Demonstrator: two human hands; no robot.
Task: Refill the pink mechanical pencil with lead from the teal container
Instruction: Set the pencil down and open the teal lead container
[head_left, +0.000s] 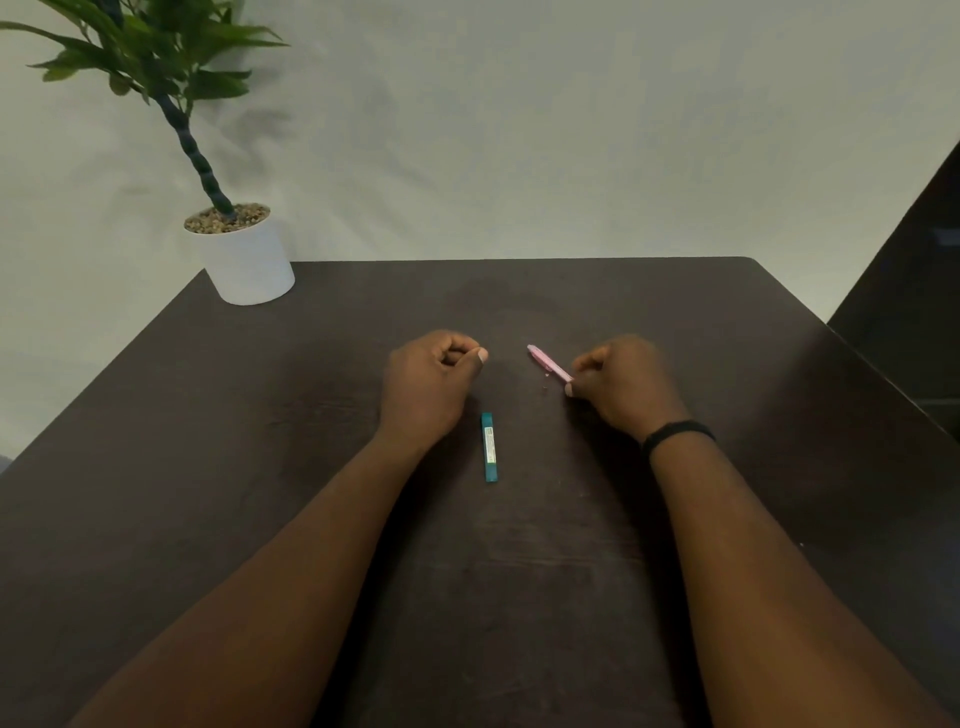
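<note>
Head view, worktop (519, 571): I am looking down on a dark wood-grain surface, with both my forearms reaching forward across it.
Left hand (428, 387): I am curling it into a loose fist, thumb pressing against the forefinger; whether anything thin is sitting in that pinch I cannot tell.
Right hand (621, 387): I am closing it around the near end of the pink mechanical pencil (548, 364), fingers bunching tight on the barrel.
Pink mechanical pencil: it is sticking out of my right hand toward the upper left, tilting, its free end pointing at the gap between my two hands.
Teal container (489, 447): it is lying flat on the worktop between my wrists, just beside the left one, lengthwise toward me, pale label facing up, touching neither hand.
Wristband (675, 432): a black band is wrapping my right wrist.
Potted plant (244, 254): it is standing in a white pot at the far left corner, well apart from my hands.
</note>
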